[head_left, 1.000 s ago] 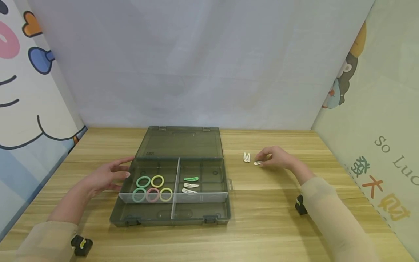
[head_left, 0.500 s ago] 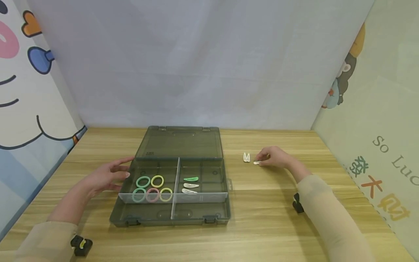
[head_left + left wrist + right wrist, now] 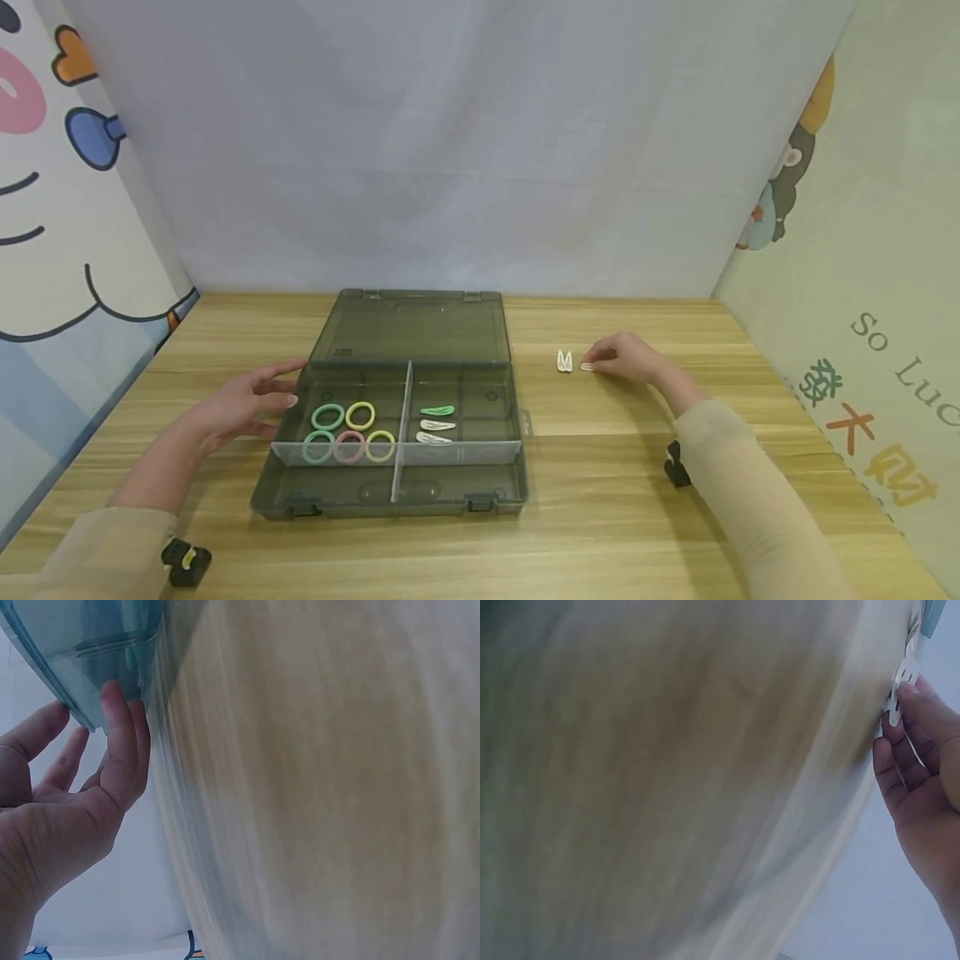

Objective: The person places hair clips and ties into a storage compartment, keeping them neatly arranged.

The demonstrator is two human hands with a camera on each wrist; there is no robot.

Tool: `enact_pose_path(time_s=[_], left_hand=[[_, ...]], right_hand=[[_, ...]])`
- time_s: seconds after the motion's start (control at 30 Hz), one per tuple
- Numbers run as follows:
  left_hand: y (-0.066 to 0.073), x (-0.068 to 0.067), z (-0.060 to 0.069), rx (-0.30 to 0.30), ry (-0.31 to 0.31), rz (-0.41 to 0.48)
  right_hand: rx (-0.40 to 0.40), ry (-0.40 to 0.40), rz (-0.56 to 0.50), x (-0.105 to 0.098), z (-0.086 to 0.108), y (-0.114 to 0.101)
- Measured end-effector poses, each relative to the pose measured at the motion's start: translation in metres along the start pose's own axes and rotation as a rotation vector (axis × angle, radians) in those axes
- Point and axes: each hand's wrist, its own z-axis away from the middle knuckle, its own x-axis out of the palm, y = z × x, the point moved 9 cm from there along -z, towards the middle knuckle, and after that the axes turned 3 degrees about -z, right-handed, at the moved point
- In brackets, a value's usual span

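Note:
Between thumb and fingertips, my right hand (image 3: 624, 357) pinches a white snap hair clip (image 3: 895, 712) at the tabletop. Just left of it lie two white hair clips (image 3: 564, 361) side by side, forming an M shape. My left hand (image 3: 243, 402) touches the left wall of a smoky grey plastic organizer box (image 3: 330, 504) with extended fingers; the left wrist view shows its fingertips against the box's corner. In the box's upper right section rest one green hair clip (image 3: 438, 410) and two white ones (image 3: 437, 425). The upper left section holds several hair ties (image 3: 361, 415) in green, yellow and pink.
The box's lid (image 3: 412, 325) lies folded back behind it on the wooden table (image 3: 600, 517). Pale dividers (image 3: 457, 453) split the box into sections. A white fabric backdrop (image 3: 465, 150) stands at the rear, with printed panels on both sides.
My right hand has moved slightly left and away from me with the white hair clip, closer to the pair on the table. The left hand and box have stayed put.

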Motion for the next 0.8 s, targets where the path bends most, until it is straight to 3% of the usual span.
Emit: enact_pose_path(time_s=[0.47, 0.8], left_hand=[[0.0, 0.0, -0.001, -0.007, 0.007, -0.005], [-0.001, -0.001, -0.002, -0.011, 0.006, -0.003]], right_hand=[[0.002, -0.035, -0.019, 0.003, -0.003, -0.007], [-0.066, -0.042, -0.022, -0.006, -0.002, -0.039]])
